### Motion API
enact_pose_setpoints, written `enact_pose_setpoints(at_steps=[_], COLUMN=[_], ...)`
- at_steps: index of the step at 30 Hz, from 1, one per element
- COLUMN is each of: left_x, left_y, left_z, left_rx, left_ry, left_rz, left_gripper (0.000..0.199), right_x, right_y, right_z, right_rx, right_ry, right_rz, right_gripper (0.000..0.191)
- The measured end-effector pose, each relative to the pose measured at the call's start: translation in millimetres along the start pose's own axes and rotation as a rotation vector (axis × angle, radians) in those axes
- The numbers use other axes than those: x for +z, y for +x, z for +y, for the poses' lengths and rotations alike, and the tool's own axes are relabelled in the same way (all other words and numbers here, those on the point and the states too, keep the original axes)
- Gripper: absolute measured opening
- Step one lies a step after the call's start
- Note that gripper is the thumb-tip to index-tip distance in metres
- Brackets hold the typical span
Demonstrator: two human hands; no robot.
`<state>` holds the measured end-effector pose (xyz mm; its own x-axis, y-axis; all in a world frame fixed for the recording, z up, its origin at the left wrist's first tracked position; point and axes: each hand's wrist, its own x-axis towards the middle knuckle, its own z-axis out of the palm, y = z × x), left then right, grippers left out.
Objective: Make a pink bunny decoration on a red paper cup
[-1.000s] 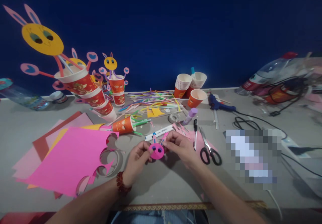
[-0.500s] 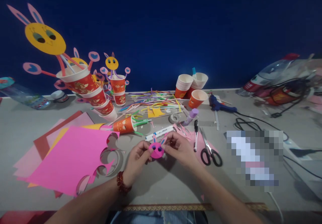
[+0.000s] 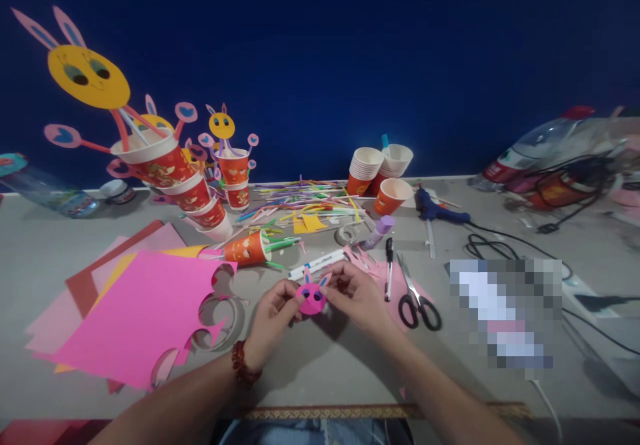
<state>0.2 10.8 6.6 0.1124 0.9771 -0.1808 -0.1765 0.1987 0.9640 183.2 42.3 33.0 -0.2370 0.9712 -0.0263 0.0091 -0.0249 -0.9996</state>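
A small round pink paper bunny face (image 3: 312,303) with dark eyes and two blue-centred ears is held above the table in both hands. My left hand (image 3: 278,308) pinches its left edge between thumb and fingers. On the other side, my right hand (image 3: 354,293) grips the face near the base of the right ear, thumb in front. Behind the hands lie white markers (image 3: 320,263). Black-handled scissors (image 3: 419,301) and a black pen (image 3: 389,268) rest to the right, by pink paper scraps (image 3: 395,291).
Pink paper sheets (image 3: 135,318) and a tape roll (image 3: 227,325) lie at left. Finished cup figures (image 3: 167,171) stand behind them. Colourful pipe cleaners (image 3: 305,198), paper cups (image 3: 367,165), a purple-capped glue stick (image 3: 380,231) and a blue glue gun (image 3: 440,211) with its cord occupy the back.
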Motion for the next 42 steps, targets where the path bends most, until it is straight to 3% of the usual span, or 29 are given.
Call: enact_pose_setpoints(at_steps=[17,42], left_x=[3.1,1.8], left_y=[1.1,1.1], left_z=[4.8,4.2], left_rx=[-0.006,-0.002], left_ry=[0.008,0.019], left_rz=[0.012,0.016], left_gripper=[0.028,0.028], right_x=[0.0,1.9], right_y=[0.1,0.3], right_z=[2.3,2.7], right_rx=[-0.004,0.01], right_ry=[0.045,-0.045], right_rz=[-0.017,-0.082], right_gripper=[0.03,0.026])
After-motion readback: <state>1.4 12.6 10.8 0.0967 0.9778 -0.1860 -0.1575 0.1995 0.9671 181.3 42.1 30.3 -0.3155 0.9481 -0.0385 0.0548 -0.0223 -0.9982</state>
